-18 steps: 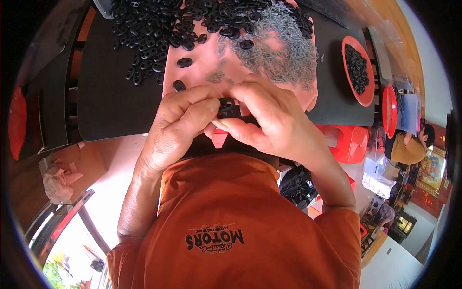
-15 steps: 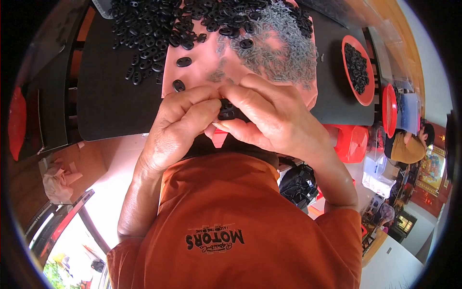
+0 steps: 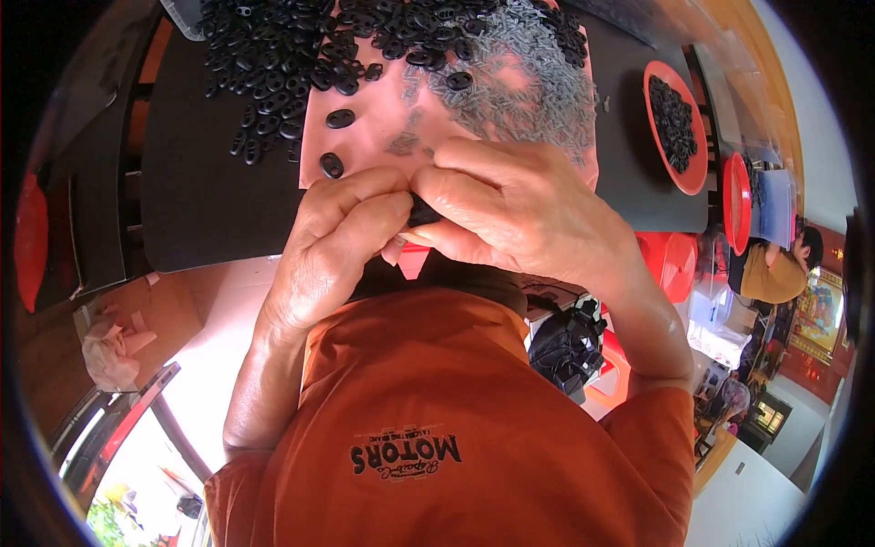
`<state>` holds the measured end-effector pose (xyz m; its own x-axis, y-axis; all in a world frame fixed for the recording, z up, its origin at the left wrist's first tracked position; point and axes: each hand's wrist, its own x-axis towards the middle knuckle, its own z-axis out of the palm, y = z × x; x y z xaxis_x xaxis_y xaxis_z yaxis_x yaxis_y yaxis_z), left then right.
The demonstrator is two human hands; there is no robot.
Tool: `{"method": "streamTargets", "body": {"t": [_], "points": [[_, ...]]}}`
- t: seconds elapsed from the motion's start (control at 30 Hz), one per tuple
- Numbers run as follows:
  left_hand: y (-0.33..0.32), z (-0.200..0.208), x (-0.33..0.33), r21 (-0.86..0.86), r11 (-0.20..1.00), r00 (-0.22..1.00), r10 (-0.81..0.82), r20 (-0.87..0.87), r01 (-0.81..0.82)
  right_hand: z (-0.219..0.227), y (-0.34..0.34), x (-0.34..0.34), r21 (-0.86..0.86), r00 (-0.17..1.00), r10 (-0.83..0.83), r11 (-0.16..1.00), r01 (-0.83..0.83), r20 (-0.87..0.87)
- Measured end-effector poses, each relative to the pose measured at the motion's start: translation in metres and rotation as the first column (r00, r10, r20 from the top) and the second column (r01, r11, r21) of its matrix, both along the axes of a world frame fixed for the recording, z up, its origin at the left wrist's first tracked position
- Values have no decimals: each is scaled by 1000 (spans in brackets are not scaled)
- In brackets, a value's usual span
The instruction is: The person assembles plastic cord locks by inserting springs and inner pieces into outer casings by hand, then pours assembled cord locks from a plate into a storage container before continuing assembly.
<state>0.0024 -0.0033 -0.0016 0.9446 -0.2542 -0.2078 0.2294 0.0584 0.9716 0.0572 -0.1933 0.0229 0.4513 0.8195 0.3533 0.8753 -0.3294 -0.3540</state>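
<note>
Mat (image 3: 365, 146) on the table (image 3: 200, 201), reaching its near edge; heap of oval parts (image 3: 283, 55) across the mat's far left, heap of small pins (image 3: 519, 82) far right; dish of parts (image 3: 674, 123) near the table's right edge

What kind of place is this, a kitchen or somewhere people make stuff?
Probably a small workshop for putting parts together. A heap of small black oval plastic pieces and a pile of tiny grey metal bits cover a pink sheet on a dark table.

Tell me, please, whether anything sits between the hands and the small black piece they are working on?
Nothing visible does. The left hand and right hand meet around the small black piece, fingertips pinching it directly above the pink mat.
</note>
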Motion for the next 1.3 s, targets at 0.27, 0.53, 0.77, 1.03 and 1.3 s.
{"method": "streamTargets", "body": {"t": [0.27,0.53,0.77,1.03,1.3], "points": [[-4,-3,-3,-13,1000,999,1,38,0,-16,1,-3,-30,1000,-3,1000,4,29],[1,0,0,44,998,995,-54,79,51,-6,6,0,-108,996,93,990,-94,-10],[6,-4,-3,25,1000,1000,-2,-19,2,-8,8,-3,-128,993,68,988,-81,-99],[0,0,-3,34,999,1000,-12,26,11,-7,-6,-5,127,675,-14,979,159,-738],[1,-20,-5,51,999,939,-24,343,7,-11,-4,-6,161,512,30,964,212,-858]]}}
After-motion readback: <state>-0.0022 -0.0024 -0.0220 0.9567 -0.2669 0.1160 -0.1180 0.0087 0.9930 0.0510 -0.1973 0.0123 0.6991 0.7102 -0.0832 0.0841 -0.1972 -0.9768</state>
